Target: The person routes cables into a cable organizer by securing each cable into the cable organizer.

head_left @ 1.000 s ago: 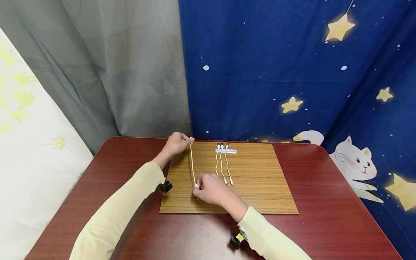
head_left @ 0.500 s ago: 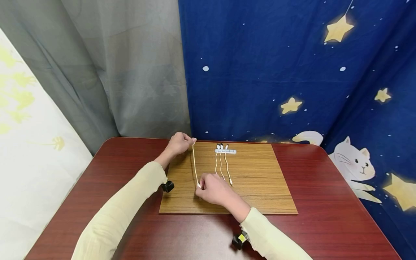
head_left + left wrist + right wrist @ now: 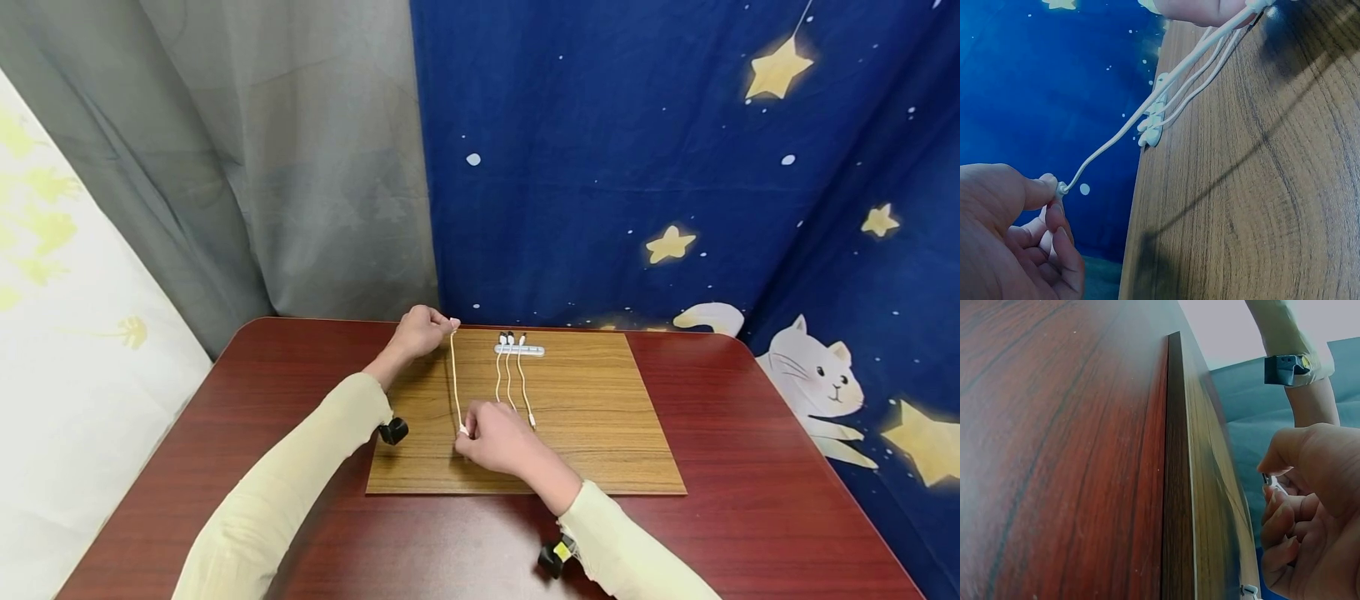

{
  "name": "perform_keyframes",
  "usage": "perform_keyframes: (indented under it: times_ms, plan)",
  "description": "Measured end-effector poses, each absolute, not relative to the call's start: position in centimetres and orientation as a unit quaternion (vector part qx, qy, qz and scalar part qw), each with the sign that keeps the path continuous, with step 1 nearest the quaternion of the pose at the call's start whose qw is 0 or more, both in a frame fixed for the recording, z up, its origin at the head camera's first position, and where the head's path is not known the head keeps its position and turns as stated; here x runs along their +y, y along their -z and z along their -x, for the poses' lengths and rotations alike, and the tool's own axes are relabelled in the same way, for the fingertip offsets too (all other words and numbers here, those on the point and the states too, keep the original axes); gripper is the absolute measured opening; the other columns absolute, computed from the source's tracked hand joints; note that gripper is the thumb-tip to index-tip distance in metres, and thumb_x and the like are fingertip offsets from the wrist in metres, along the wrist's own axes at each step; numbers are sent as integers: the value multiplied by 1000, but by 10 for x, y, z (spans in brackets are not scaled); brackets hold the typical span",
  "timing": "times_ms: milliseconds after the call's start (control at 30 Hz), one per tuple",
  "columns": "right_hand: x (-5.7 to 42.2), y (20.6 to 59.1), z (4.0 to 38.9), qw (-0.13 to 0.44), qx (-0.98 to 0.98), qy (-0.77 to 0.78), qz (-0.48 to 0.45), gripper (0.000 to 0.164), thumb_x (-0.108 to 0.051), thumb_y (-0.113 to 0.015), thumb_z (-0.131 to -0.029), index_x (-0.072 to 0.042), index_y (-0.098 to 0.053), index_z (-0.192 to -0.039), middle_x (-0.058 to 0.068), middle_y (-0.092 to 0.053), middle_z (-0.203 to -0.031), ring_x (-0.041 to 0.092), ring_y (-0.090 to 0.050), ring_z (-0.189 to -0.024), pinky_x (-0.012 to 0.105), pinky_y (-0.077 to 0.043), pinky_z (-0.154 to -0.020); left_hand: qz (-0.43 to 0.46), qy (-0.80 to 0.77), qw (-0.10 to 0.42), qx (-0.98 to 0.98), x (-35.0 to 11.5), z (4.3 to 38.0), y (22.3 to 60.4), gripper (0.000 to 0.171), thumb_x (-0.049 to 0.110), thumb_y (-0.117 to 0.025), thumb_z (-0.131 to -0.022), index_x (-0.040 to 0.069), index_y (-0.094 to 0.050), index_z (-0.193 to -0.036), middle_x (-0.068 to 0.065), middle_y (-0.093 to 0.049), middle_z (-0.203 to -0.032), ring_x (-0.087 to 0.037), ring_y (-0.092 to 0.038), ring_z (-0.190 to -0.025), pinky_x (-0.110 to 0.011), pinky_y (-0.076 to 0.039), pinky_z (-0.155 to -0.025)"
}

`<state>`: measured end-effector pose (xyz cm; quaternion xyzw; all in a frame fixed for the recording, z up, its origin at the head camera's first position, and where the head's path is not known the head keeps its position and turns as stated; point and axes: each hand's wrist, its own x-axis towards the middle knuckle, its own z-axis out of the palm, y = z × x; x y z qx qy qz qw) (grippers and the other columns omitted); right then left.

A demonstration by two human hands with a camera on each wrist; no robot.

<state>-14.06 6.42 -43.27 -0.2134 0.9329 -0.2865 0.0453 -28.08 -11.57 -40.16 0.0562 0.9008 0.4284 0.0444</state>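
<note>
A short white charging cable (image 3: 455, 379) is stretched between my two hands above the wooden board (image 3: 600, 450). My left hand (image 3: 422, 331) pinches its far end between thumb and fingertips, near the board's back left corner. Closer to me, my right hand (image 3: 497, 437) pinches the near connector (image 3: 1270, 482), its tip showing between thumb and finger. To the right, a pale cable clip strip (image 3: 534, 351) lies near the board's back edge. Three white cables (image 3: 524, 379) sit in its slots and run toward me, partly hidden by my right hand. The cable's shadow falls on the board in the left wrist view.
The board lies on a reddish-brown table (image 3: 300, 500). Behind the table hang a grey curtain (image 3: 337, 167) and a blue starry curtain (image 3: 562, 167). A black wrist camera (image 3: 393, 431) is strapped at the left sleeve, another camera (image 3: 553, 557) at the right.
Both hands have shifted slightly to the right, toward the clip strip, carrying the stretched cable along. Both keep their pinch on its ends.
</note>
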Motion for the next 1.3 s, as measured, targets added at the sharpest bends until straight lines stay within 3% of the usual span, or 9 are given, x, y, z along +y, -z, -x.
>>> perform_keyframes:
  times_ms: [467, 733, 967, 1167, 1300]
  plan:
    - [70, 434, 141, 47, 934, 289, 207, 18, -21, -71, -80, -19, -56, -73, -8, -52, -62, 10, -49, -54, 29, -40, -50, -60, -436, 42, 897, -112, 284, 406, 36, 33, -67, -100, -1, -72, -91, 0, -56, -67, -17, -48, -65, -31, -37, -61]
    - [71, 434, 142, 49, 934, 290, 203, 17, -21, -70, -81, -19, -56, -72, -7, -52, -62, 10, -49, -56, 30, -41, -52, -56, -432, 39, 899, -106, 286, 407, 31, 34, -68, -99, 5, -74, -90, -4, -65, -79, -18, -51, -69, -31, -39, -62]
    - [74, 434, 141, 51, 934, 291, 200, 18, -20, -71, -82, -18, -55, -74, -7, -52, -64, 10, -49, -57, 30, -42, -53, -57, -427, 43, 901, -101, 286, 405, 35, 37, -67, -100, 4, -73, -88, 2, -53, -66, -17, -48, -63, -32, -36, -60]
    - [77, 433, 141, 51, 936, 288, 198, 17, -20, -71, -82, -18, -56, -74, -6, -53, -65, 10, -50, -57, 30, -42, -54, -61, -448, 40, 891, -95, 287, 406, 29, 32, -69, -99, 5, -74, -90, -3, -64, -77, -18, -53, -71, -30, -40, -62]
    - [78, 433, 141, 52, 936, 289, 195, 18, -19, -71, -82, -17, -55, -74, -6, -52, -64, 10, -50, -57, 30, -42, -53, -60, -446, 43, 892, -91, 289, 407, 29, 32, -69, -99, 5, -74, -90, -2, -63, -77, -18, -53, -71, -29, -40, -62]
